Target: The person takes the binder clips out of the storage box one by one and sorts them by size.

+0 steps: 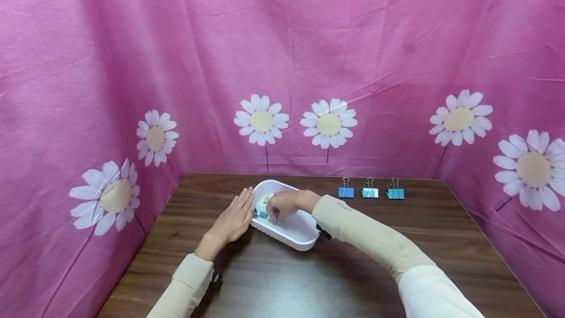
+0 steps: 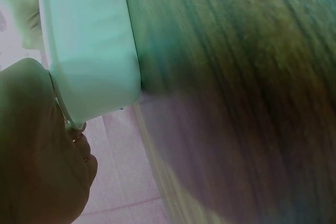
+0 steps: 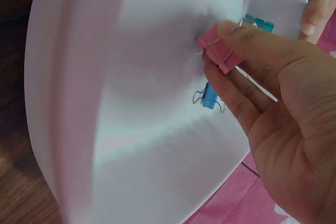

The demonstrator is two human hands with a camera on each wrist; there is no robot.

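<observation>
My right hand (image 1: 284, 205) is down inside a white oblong tray (image 1: 297, 232). Seen from the right wrist, its thumb and fingers pinch a pink binder clip (image 3: 214, 52) with wire handles. Below that clip, a blue binder clip (image 3: 210, 98) lies on the tray floor, and a teal one (image 3: 265, 24) sits partly behind the thumb. My left hand (image 1: 231, 217) rests with straight fingers against the tray's left rim. In the left wrist view the left hand (image 2: 39, 145) touches the tray's edge. A small yellow item (image 1: 266, 199) shows near the tray's far end.
On the brown wooden table (image 1: 375, 259), a blue binder clip (image 1: 346, 192), a light teal one (image 1: 370, 192) and a darker teal one (image 1: 395, 193) stand in a row at the back right. A pink curtain (image 1: 282, 38) with printed daisies surrounds the table's back and sides.
</observation>
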